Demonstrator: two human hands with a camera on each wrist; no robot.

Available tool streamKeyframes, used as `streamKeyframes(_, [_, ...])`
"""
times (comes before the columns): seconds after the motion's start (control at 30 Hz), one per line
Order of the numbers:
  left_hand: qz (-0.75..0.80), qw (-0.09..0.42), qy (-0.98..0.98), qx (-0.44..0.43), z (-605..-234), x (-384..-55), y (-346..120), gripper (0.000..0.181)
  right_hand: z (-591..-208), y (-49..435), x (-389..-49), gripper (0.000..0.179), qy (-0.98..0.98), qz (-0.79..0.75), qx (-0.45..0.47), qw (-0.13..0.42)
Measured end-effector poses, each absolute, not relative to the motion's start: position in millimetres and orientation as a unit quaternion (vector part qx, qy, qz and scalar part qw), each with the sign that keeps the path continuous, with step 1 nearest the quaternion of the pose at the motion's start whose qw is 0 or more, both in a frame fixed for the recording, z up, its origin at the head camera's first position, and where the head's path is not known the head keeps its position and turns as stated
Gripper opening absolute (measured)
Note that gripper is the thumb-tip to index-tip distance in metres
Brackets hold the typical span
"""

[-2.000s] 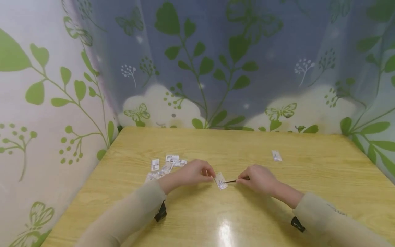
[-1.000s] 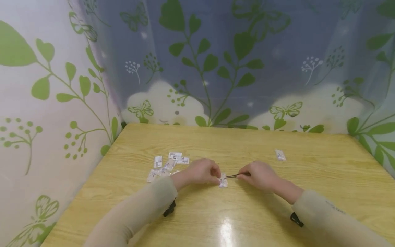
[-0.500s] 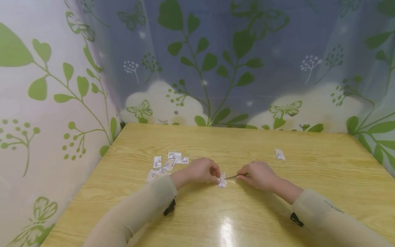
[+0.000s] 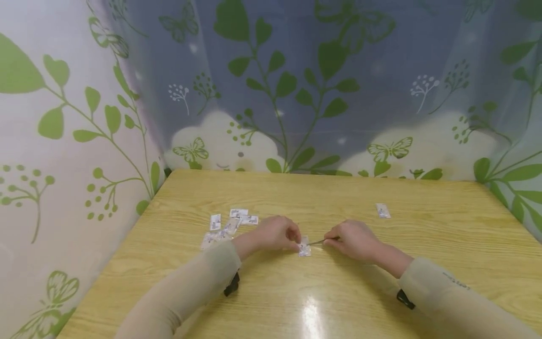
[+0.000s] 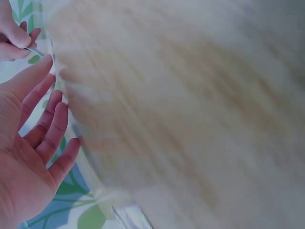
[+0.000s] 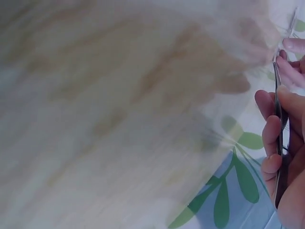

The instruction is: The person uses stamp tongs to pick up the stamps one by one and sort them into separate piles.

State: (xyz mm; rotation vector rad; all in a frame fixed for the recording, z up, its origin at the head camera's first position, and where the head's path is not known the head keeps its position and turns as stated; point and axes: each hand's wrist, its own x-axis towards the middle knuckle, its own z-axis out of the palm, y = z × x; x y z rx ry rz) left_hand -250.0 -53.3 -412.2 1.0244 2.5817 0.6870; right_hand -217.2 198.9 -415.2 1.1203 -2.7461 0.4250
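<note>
A small clear packet with purplish print (image 4: 305,250) is at the middle of the wooden table (image 4: 271,292). My left hand (image 4: 277,233) pinches its left edge between thumb and index finger; in the left wrist view, the other fingers of the left hand (image 5: 35,148) are spread loosely. From the right, my right hand (image 4: 355,240) grips slim metal tweezers (image 4: 318,242), their tips right at the packet. Along the curled fingers in the right wrist view run the dark tweezers (image 6: 282,179). What the tips grasp is too small to see.
Several similar printed packets (image 4: 232,225) lie in a loose, overlapping group left of my left hand. One more packet (image 4: 383,210) lies alone at the back right. A leaf-patterned curtain (image 4: 296,94) hangs along the table's far edge.
Since two seconds ago the left hand has shifted slightly right over the packet, which has turned straighter. The tweezers' two arms, apart a second ago, now look pressed together.
</note>
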Motion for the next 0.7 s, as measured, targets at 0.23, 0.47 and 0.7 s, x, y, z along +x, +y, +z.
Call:
streamKeyframes(0.23, [0.265, 0.145, 0.890, 0.343, -404, -252, -74, 0.012, -402, 209, -214, 0.011, -0.916, 0.168, 0.360, 0.053])
streamKeyframes(0.47, [0.275, 0.094, 0.883, 0.369, -390, -260, -117, 0.013, -376, 238, -219, 0.013, -0.920, 0.163, 0.352, 0.060])
streamKeyframes(0.7, [0.294, 0.075, 0.879, 0.369, -388, -259, -168, 0.009, -360, 268, -219, 0.018, -0.931, 0.175, 0.318, 0.048])
